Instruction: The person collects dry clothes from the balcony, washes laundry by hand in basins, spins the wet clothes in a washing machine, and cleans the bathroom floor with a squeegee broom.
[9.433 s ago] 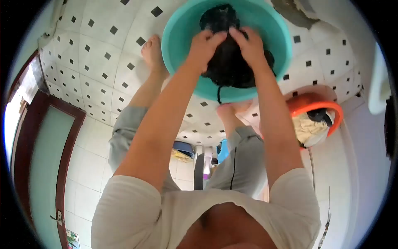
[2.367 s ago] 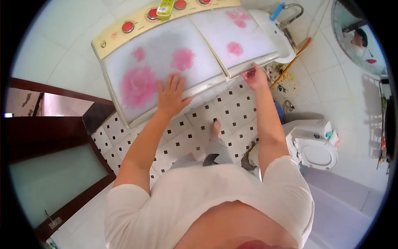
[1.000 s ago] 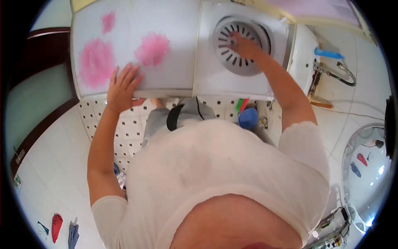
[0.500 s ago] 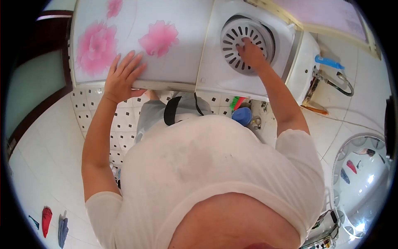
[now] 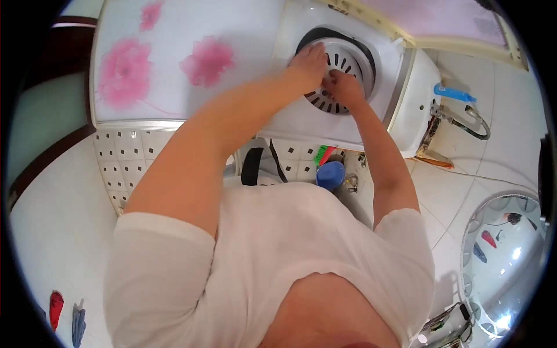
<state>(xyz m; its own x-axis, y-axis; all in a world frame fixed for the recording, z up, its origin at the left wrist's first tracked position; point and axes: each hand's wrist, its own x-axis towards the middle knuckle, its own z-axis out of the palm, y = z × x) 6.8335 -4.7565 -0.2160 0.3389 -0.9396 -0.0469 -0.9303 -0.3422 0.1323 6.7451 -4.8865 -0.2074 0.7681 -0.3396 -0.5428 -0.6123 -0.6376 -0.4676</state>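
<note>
Fingers (image 5: 317, 53) of both hands (image 5: 347, 91) loosely bent over slotted disc (image 5: 344, 62), grip unclear, dark marking (image 5: 338, 9) unreadable

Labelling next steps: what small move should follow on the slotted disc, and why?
Probably a gentle lift of the disc: the left hand is over its left edge, the right hand near its middle, and the lid stands open. Whether the fingers grip it is unclear.

One slotted disc (image 5: 349, 65), round, pale grey, pierced by a ring of dark radiating slots, seen lying face up within a round tub opening (image 5: 372, 57) at the upper middle of the frame, right of centre, its left side partly hidden from my view.
</note>
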